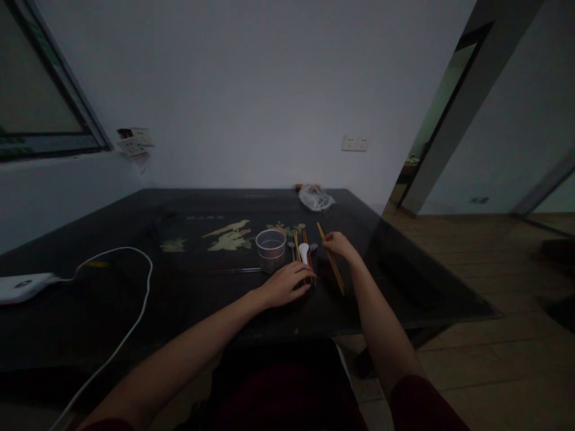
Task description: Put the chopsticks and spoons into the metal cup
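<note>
My right hand [338, 244] is closed around the upper part of wooden chopsticks [333, 263], which slant across the right of the group of utensils. My left hand [287, 284] lies with its fingers stretched out over the near ends of the utensils. Beyond those fingers show a white spoon [304, 251], a metal spoon [291, 246], a second metal spoon [313, 246], light chopsticks [296, 242] and darker reddish chopsticks [305, 237]. Just left of them a clear perforated plastic cup [271, 251] stands upright. My left hand covers the near ends of several utensils.
The dark table [202, 323] has a bird and flower picture [231, 236] on its top. A crumpled clear plastic bag [315, 197] lies at the back edge by the wall. On the left, a white device [27, 287] trails a white cable [147, 287] over the front edge.
</note>
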Demonstrator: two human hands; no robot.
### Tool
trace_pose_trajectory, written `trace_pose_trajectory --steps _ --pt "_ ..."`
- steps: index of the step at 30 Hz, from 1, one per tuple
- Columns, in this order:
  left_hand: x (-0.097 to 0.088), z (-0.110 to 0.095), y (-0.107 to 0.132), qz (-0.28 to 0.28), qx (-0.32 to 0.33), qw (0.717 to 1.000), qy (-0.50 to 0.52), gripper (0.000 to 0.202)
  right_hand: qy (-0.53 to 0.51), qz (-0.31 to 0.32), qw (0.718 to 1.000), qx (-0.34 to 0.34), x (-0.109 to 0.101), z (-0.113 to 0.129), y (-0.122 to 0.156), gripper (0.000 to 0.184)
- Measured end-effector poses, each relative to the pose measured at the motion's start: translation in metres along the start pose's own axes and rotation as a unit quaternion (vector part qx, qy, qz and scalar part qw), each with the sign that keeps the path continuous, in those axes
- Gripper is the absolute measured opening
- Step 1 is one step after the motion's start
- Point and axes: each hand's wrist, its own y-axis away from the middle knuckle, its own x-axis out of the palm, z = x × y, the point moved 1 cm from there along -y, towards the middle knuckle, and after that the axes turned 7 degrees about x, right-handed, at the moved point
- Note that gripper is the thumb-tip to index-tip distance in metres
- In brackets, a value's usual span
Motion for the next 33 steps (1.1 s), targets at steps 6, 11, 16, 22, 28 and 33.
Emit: trace_pose_trajectory --steps 6,11,16,22,28,33 --pt "-0.007 0.001 0.000 -0.051 -0.066 0.995 0.046 0.024 -0.237 0.121 0.957 -0.119 -0.012 0.010 0.019 0.019" --pt "-0.021 -0.005 -0.002 -0.102 -0.139 0.979 0.113 0.026 -0.364 0.209 0.885 -0.202 -0.021 0.028 0.044 0.025" --pt "-0.031 -0.009 -0.004 -0.138 -0.184 0.964 0.133 0.031 -0.409 0.205 0.853 -0.252 -0.017 0.047 0.060 0.029" --pt "-0.036 -0.005 -0.003 -0.163 -0.181 0.966 0.091 0.026 -0.415 0.145 0.841 -0.316 -0.017 0.061 0.076 0.028" --pt "-0.040 -0.004 -0.001 -0.151 -0.179 0.972 0.011 0.023 -0.390 0.112 0.845 -0.347 -0.020 0.066 0.087 0.027" --pt "-0.042 -0.002 0.000 -0.133 -0.180 0.974 -0.040 0.022 -0.333 0.070 0.866 -0.366 -0.016 0.064 0.085 0.026"
